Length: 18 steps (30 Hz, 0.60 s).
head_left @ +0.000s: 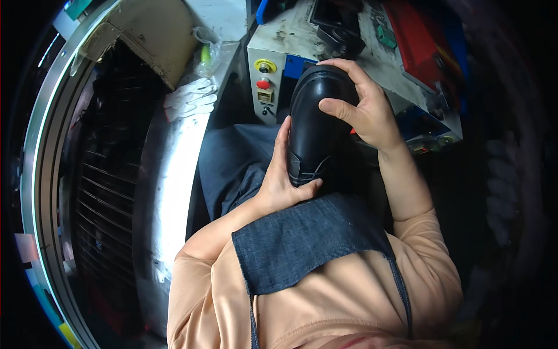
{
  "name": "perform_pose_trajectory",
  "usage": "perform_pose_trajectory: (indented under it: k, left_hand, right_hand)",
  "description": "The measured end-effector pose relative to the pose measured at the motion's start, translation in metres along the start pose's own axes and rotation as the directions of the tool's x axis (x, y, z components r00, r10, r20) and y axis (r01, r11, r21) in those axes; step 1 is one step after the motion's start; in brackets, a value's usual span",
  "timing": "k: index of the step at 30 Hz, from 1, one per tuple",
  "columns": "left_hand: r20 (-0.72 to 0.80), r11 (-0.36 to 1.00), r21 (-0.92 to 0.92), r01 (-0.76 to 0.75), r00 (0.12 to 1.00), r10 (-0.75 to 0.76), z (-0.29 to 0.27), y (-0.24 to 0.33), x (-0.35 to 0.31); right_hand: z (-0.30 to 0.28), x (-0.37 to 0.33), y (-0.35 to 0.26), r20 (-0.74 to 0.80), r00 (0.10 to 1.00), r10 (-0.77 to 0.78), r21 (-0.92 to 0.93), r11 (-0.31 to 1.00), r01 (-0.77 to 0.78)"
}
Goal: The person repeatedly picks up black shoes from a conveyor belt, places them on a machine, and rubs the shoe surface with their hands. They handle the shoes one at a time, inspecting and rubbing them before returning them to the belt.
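Note:
A black leather lace-up shoe point(314, 119) is held up in front of me, its rounded toe pointing away and its laced end close to my apron. My left hand point(279, 177) grips the near end, with the thumb by the laces and the fingers along the left side. Around the toe end curls my right hand point(366, 107), its thumb on the smooth upper and its fingers over the far edge. The sole and the undersides of both hands' grip are hidden.
Ahead stands a dirty white machine point(279, 41) with a red push button point(263, 84) on its front. A red panel point(412, 43) is at its right. To my left, white gloves point(192, 99) lie on a shiny metal ledge point(174, 168) beside a dark slatted conveyor point(107, 180).

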State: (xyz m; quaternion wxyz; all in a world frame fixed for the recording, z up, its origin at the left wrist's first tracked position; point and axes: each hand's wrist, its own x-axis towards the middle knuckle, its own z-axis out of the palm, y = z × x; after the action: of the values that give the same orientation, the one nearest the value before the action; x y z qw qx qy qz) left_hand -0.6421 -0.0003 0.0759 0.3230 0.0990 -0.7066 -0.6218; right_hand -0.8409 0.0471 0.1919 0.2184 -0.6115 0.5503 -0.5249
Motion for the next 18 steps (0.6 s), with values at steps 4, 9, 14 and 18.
perform_pose_trajectory:
  k: [4, 9, 14, 18]
  left_hand:
    - [0.023, 0.993, 0.099, -0.057, 0.998, 0.055, 0.006, -0.003, -0.003]
    - [0.038, 0.979, 0.192, -0.073, 0.997, 0.067, 0.011, -0.008, -0.004]
    - [0.073, 0.974, 0.211, -0.086, 0.995, 0.072, 0.019, 0.000, 0.011]
    - [0.120, 0.957, 0.174, -0.232, 0.970, 0.213, 0.026, -0.002, 0.017]
  right_hand:
    - [0.001, -0.011, 0.001, -0.065, 0.996, -0.069, 0.003, 0.998, 0.069]
    - [-0.002, -0.023, 0.009, -0.116, 0.992, -0.059, 0.048, 0.997, 0.065]
    - [-0.022, -0.021, 0.009, -0.122, 0.985, -0.122, 0.047, 0.991, 0.129]
    - [-0.033, -0.025, 0.001, -0.118, 0.992, -0.054, 0.155, 0.985, 0.072]
